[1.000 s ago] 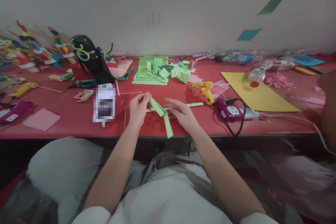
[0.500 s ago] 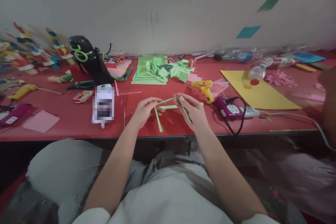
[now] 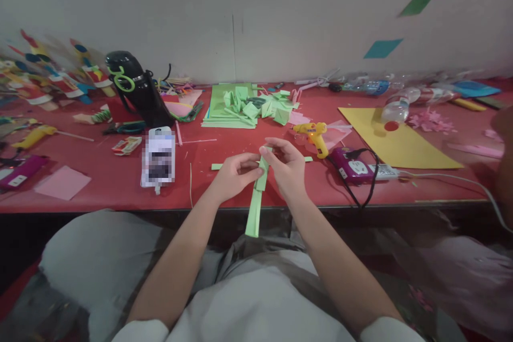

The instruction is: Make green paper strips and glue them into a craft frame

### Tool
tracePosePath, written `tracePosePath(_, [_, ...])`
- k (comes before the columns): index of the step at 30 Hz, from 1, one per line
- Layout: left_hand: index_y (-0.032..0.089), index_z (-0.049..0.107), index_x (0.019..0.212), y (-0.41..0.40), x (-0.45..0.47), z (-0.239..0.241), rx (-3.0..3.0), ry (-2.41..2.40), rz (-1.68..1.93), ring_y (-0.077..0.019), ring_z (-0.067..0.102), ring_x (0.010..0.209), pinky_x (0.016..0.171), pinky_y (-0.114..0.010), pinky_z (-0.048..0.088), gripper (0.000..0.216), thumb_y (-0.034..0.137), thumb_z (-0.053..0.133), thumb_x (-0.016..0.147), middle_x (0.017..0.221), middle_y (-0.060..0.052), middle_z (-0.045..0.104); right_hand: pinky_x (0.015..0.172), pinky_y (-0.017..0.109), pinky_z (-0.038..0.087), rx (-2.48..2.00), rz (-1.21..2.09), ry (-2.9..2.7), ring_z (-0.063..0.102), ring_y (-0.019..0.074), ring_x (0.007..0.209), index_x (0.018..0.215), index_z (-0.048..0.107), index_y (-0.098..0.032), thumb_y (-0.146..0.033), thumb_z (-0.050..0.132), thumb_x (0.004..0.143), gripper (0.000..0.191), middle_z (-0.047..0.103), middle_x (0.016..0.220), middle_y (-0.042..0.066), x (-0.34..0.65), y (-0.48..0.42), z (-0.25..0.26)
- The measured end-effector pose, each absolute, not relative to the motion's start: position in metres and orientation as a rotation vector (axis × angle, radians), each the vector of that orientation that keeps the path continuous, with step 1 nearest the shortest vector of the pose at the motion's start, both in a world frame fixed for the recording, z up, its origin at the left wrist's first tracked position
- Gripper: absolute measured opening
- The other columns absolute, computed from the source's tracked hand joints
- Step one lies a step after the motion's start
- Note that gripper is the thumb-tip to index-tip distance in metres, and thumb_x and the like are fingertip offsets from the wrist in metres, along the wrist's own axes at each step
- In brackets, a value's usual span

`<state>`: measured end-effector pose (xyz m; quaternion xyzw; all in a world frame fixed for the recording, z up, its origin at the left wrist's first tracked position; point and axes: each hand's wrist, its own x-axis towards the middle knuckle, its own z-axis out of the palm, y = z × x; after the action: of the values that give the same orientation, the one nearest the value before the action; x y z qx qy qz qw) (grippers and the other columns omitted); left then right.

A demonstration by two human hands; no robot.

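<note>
Between my hands is a folded light-green paper strip (image 3: 254, 212), its long end hanging toward me past the table's front edge. My left hand (image 3: 236, 175) pinches the strip's side with thumb and fingers. My right hand (image 3: 286, 165) grips the upper folded end, thumb on top. Behind the hands, a second green paper strip (image 3: 217, 166) lies flat on the red table, partly hidden by them. Beyond it, folded green paper pieces (image 3: 250, 111) are heaped on a stack of green paper sheets (image 3: 218, 97).
A yellow glue gun (image 3: 315, 136) lies right of my hands, near a purple power socket block (image 3: 355, 166) with cables. A phone (image 3: 158, 157) and a black bottle (image 3: 138, 88) are at left. A yellow sheet (image 3: 417, 144) and plastic bottles (image 3: 395, 112) are at right.
The strip was bent into a three-sided shape between both hands. Now it is folded over on itself and points toward me, and my hands have come closer together.
</note>
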<state>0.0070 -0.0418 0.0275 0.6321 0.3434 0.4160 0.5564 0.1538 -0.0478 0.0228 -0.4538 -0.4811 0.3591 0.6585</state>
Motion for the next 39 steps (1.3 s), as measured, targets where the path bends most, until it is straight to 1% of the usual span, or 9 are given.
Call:
tracePosePath(4, [0.016,0.072,0.104,-0.043,0.006,0.031,1.518,0.827,0.993,-0.0262,0.073,0.095,0.083,-0.036,0.058,0.030,0.032,0.075,0.079,0.097,-0.010,0.077,0.072,0.030,0.051,-1.043,0.877,-1.118,0.060,0.0164,0.079,0.099,0.072,-0.022,-0.046,0.077,0.076,0.033,0.067,0.084,0.002,0.160,-0.045,0.021])
tracePosePath(8, [0.015,0.072,0.103,-0.043,0.005,0.030,1.533,0.842,0.977,-0.0263,0.074,0.093,0.082,-0.036,0.059,0.027,0.031,0.072,0.081,0.095,-0.010,0.077,0.065,0.029,0.049,-1.054,0.986,-1.141,0.058,0.0149,0.068,0.081,0.071,-0.020,-0.052,0.076,0.076,0.033,0.065,0.074,0.002,0.163,-0.043,0.018])
tracePosePath(11, [0.016,0.073,0.101,-0.042,0.005,0.028,1.530,0.844,0.988,-0.0267,0.074,0.094,0.083,-0.036,0.060,0.025,0.030,0.072,0.080,0.094,-0.010,0.077,0.066,0.030,0.050,-1.059,0.964,-1.143,0.058,0.0154,0.068,0.080,0.070,-0.021,-0.053,0.076,0.075,0.034,0.065,0.075,0.002,0.162,-0.041,0.017])
tracePosePath(15, [0.017,0.073,0.098,-0.041,0.004,0.028,1.587,0.868,1.010,-0.0261,0.074,0.093,0.083,-0.035,0.060,0.021,0.028,0.071,0.081,0.095,-0.009,0.077,0.070,0.031,0.051,-1.029,1.039,-1.180,0.059,0.0156,0.069,0.078,0.071,-0.020,-0.053,0.076,0.076,0.033,0.066,0.075,0.003,0.167,-0.040,0.022])
tracePosePath(25, [0.018,0.075,0.094,-0.040,0.003,0.026,1.659,0.918,1.035,-0.0243,0.074,0.090,0.085,-0.036,0.060,0.017,0.025,0.071,0.080,0.093,-0.007,0.077,0.063,0.030,0.045,-1.036,0.972,-1.431,0.053,0.0143,0.063,0.067,0.065,-0.019,-0.060,0.069,0.080,0.043,0.060,0.065,0.001,0.181,-0.033,0.031])
tracePosePath(28, [0.018,0.075,0.093,-0.040,0.003,0.025,1.654,0.937,1.035,-0.0243,0.074,0.090,0.086,-0.036,0.060,0.016,0.024,0.072,0.079,0.093,-0.007,0.077,0.062,0.029,0.044,-1.010,0.999,-1.417,0.051,0.0139,0.062,0.065,0.064,-0.019,-0.059,0.071,0.078,0.043,0.059,0.064,0.001,0.181,-0.030,0.028])
tracePosePath(34, [0.017,0.075,0.092,-0.038,0.004,0.022,1.613,0.958,1.034,-0.0260,0.074,0.091,0.086,-0.038,0.059,0.019,0.027,0.077,0.075,0.089,-0.008,0.076,0.057,0.028,0.041,-0.972,1.046,-1.284,0.044,0.0111,0.055,0.057,0.058,-0.020,-0.060,0.077,0.070,0.047,0.049,0.055,-0.003,0.177,-0.026,0.023])
tracePosePath(36, [0.017,0.075,0.092,-0.038,0.004,0.022,1.617,0.966,1.041,-0.0261,0.074,0.091,0.085,-0.038,0.059,0.019,0.027,0.077,0.076,0.089,-0.008,0.076,0.057,0.028,0.041,-0.973,1.074,-1.290,0.045,0.0113,0.055,0.059,0.060,-0.020,-0.060,0.075,0.074,0.046,0.049,0.056,-0.002,0.178,-0.026,0.022])
tracePosePath(39, [0.018,0.075,0.090,-0.038,0.003,0.023,1.646,0.967,1.031,-0.0258,0.074,0.090,0.085,-0.037,0.059,0.015,0.025,0.075,0.077,0.088,-0.007,0.077,0.059,0.029,0.041,-1.021,1.063,-1.415,0.047,0.0124,0.057,0.062,0.062,-0.019,-0.063,0.066,0.081,0.048,0.052,0.059,-0.001,0.183,-0.026,0.025])
